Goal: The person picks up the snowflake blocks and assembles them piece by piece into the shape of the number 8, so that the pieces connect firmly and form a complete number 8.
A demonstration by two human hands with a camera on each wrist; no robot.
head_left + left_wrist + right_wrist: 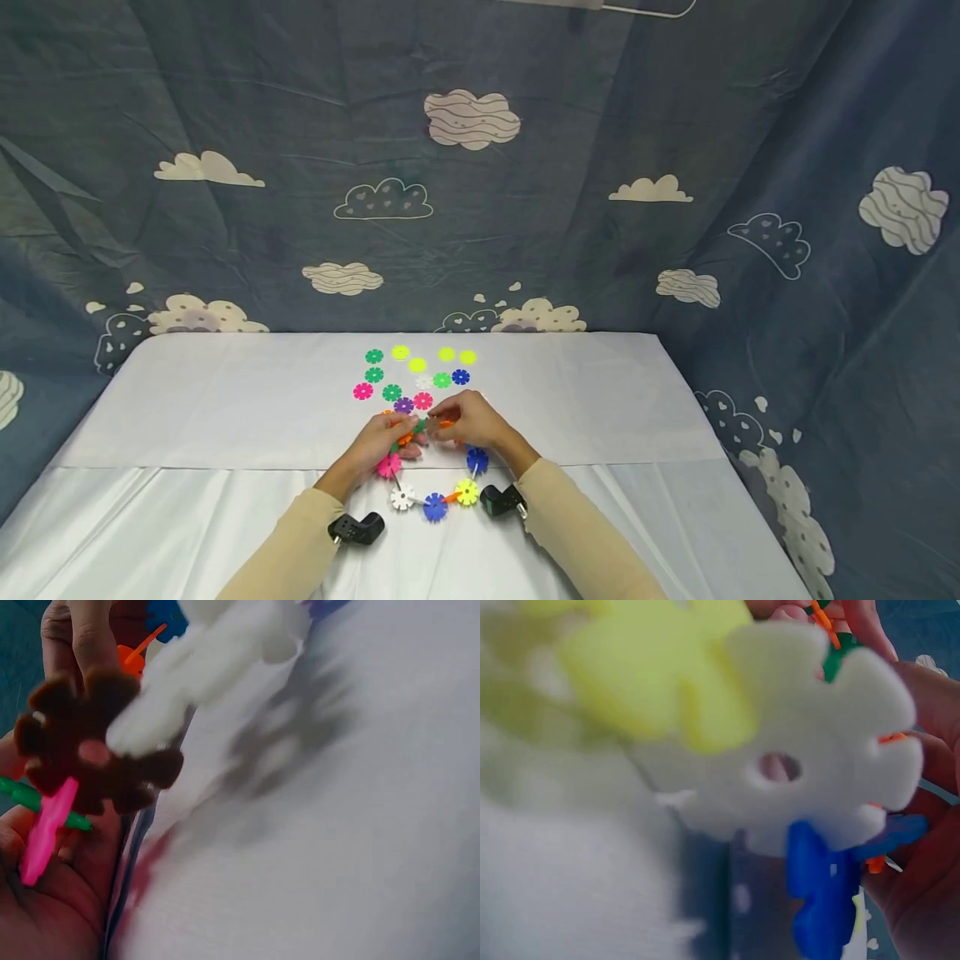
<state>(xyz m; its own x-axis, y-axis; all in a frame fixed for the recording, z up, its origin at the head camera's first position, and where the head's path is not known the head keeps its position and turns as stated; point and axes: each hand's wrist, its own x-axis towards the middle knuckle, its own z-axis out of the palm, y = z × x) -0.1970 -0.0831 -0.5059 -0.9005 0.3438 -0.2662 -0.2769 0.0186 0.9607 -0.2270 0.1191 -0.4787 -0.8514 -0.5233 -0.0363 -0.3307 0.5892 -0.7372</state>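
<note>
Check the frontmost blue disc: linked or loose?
Linked: in the head view, an orange piece joins the blue disc to the yellow disc beside it.

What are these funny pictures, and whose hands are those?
There's no robot here: they're a person's bare left hand and right hand. The wide picture comes from a camera on the person's head, looking forward and down. The two close-ups come from black wrist cameras, one per side, so nearby things look huge. On the white cloth lie loose notched discs in green, yellow, pink, purple, blue and white. Both hands hold a chain of linked discs, slotted together like a necklace. Which disc each hand pinches is hard to see.
</note>
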